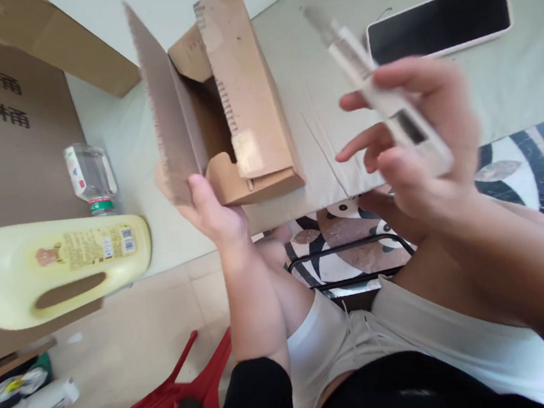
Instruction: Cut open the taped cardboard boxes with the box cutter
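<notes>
My left hand grips the near lower corner of a small cardboard box, its thumb on the raised flap. The box stands open on the table, and its dark inside shows little. In my right hand is a white utility knife, held above the table to the right of the box. The knife is smeared by motion; its narrow grey tip points up and left, away from me. A dark part shows on its body. Some fingers of this hand stretch out toward the box.
A phone lies at the table's right. To the left are a clear bottle, a big yellow jug and a large carton. A red chair stands below. The table edge runs before my knees.
</notes>
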Motion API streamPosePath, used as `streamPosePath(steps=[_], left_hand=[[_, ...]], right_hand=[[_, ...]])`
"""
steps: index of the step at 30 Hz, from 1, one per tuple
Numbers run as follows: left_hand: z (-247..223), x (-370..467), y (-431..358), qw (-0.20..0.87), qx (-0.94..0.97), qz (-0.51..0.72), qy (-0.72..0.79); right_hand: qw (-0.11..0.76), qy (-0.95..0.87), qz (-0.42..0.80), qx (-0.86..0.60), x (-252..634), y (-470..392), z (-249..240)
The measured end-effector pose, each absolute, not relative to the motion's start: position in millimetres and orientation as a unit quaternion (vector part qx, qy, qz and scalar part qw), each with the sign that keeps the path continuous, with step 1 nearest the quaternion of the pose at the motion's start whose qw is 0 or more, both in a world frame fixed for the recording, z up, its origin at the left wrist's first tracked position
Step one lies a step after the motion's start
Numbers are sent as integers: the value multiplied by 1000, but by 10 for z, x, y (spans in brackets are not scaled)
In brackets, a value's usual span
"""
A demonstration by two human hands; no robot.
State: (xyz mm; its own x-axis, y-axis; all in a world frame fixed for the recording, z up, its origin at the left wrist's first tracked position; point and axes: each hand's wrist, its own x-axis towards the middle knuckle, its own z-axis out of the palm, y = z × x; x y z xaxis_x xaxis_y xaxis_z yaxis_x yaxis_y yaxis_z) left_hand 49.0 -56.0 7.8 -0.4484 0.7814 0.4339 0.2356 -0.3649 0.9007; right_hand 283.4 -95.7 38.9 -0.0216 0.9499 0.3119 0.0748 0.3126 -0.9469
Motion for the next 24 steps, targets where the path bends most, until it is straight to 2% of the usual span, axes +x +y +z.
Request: streamPosePath(steps=[4,7,12,15,19,21,24], left_hand=[[123,413,-532,261,359,713,543],[114,203,-481,300,351,706,537],[55,-39,-425,392,326,658,554],[29,-42,-432,370,325,669,557],[-1,-94,-475,253,346,689,584],[-25,-163,-499,209,361,666,618],[-81,-286,-527,208,392,617,650]], right_hand=[[513,-535,485,-464,2795,-779,260],[531,-425,566,-466,2777,-663,180],[532,-388,570,-491,2773,-577,111],[477,-431,531,-552,2783,-580,66],[370,-589,389,-604,2794,-581,-35],[316,-663,313,-603,2791,-573,-97],[254,-703,270,-607,2782,-563,-176]])
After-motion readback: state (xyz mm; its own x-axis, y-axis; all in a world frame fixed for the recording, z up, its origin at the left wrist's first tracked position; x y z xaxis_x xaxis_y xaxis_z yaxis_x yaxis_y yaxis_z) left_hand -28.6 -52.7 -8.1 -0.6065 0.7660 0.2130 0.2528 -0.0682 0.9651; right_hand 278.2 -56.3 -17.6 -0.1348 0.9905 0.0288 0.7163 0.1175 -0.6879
